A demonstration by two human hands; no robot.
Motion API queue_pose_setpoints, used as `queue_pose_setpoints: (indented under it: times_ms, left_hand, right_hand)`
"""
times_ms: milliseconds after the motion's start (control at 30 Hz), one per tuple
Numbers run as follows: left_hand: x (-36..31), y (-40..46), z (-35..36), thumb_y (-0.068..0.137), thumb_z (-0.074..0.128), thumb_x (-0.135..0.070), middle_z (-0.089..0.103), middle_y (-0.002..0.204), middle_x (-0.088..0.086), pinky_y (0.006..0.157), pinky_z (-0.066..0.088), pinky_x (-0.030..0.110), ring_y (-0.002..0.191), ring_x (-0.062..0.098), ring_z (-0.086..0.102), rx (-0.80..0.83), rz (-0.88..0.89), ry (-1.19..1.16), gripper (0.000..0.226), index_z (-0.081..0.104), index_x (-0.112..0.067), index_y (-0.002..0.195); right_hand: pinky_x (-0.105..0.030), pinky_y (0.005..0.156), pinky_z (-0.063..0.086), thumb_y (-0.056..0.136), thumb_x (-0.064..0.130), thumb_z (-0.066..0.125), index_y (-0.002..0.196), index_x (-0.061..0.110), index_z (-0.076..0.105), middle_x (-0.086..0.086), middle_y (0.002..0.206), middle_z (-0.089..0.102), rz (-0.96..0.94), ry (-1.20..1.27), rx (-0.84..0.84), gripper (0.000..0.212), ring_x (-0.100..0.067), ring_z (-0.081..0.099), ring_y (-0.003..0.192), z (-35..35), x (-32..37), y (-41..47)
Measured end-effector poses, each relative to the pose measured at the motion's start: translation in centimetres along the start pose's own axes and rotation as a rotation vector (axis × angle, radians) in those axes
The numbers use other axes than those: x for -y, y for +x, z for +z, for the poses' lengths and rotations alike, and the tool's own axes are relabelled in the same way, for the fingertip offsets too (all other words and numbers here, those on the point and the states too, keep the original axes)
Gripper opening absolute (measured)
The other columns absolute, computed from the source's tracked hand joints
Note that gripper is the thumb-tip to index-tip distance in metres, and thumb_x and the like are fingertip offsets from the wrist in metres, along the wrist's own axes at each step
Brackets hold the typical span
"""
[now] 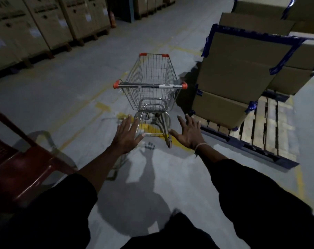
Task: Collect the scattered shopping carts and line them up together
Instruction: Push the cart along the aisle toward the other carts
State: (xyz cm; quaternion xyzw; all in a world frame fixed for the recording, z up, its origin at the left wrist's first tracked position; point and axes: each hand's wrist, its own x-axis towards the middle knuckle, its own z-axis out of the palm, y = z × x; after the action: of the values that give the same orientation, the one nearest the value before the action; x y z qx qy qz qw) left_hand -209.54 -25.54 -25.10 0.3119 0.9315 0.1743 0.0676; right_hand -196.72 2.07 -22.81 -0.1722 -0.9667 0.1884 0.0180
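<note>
Both hands, left hand (128, 134) and right hand (187, 131), reach out with fingers spread wide, holding nothing, just behind the cart (150, 90), boxes (238, 72) beside it.

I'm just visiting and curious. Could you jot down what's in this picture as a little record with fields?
place: warehouse aisle with a grey floor
cart: one empty wire shopping cart, orange corner caps, handle toward the person
left hand: open, fingers spread, reaching toward the cart, not touching it
right hand: open, fingers spread, also short of the handle
right of cart: taped cardboard boxes on a wooden pallet
left of person: red plastic chair
</note>
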Motion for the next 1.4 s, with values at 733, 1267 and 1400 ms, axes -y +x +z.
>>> queue_pose_setpoints:
  times_ms: [733,1267,1400]
  left_hand:
    - [5.7,33.5,-2.0,0.099,0.032,-0.074,0.019,0.171,0.010,0.126,-0.001,0.056,0.158,0.035,0.009,0.092,-0.148,0.128,0.083,0.016,-0.027,0.165]
    - [7.3,30.5,-2.6,0.091,0.038,-0.082,0.061,0.133,0.021,0.105,0.034,0.048,0.125,0.041,0.055,0.167,-0.035,0.176,0.079,0.056,-0.018,0.134]
    - [7.0,27.1,-2.5,0.090,0.029,-0.088,0.065,0.129,0.017,0.111,0.031,0.053,0.125,0.039,0.056,0.210,-0.007,0.173,0.087,0.062,-0.013,0.120]
  right_hand:
    - [-0.067,0.121,-0.007,0.074,0.091,0.007,0.155,0.026,0.044,-0.018,0.152,0.050,-0.095,-0.178,0.199,0.111,-0.036,0.037,0.148,0.5,-2.0,36.4]
    - [-0.059,0.115,0.024,0.083,0.095,0.016,0.109,0.021,0.067,-0.013,0.104,0.074,0.046,-0.356,0.134,0.093,-0.030,0.066,0.109,2.3,0.5,29.5]
    - [-0.049,0.096,0.042,0.074,0.102,0.015,0.071,0.022,0.054,-0.006,0.070,0.066,0.085,-0.397,0.053,0.089,-0.026,0.067,0.077,3.0,1.6,24.9]
